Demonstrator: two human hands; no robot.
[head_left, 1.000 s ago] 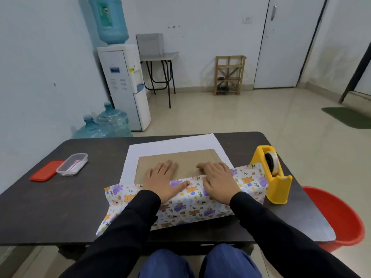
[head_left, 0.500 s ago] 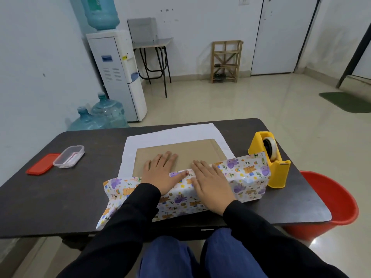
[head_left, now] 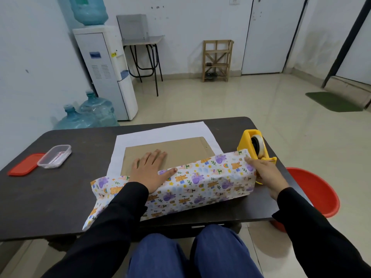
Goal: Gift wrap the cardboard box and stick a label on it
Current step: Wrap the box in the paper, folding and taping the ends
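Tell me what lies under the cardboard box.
The wrapping paper, white side up, shows beyond and left of the cardboard box on the table. The stretch beneath the box is hidden; the left hand presses the printed flap over its near edge.

Single head-worn camera looks forward and down, close over the table (head_left: 60,197)

Animal-print wrapping paper (head_left: 200,183); yellow tape dispenser (head_left: 246,144); brown box (head_left: 180,151).

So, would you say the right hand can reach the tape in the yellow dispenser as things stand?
Probably yes. The right hand lies at the right end of the wrapping paper, right beside the yellow dispenser, and nothing covers the tape roll. The left hand presses the paper down.
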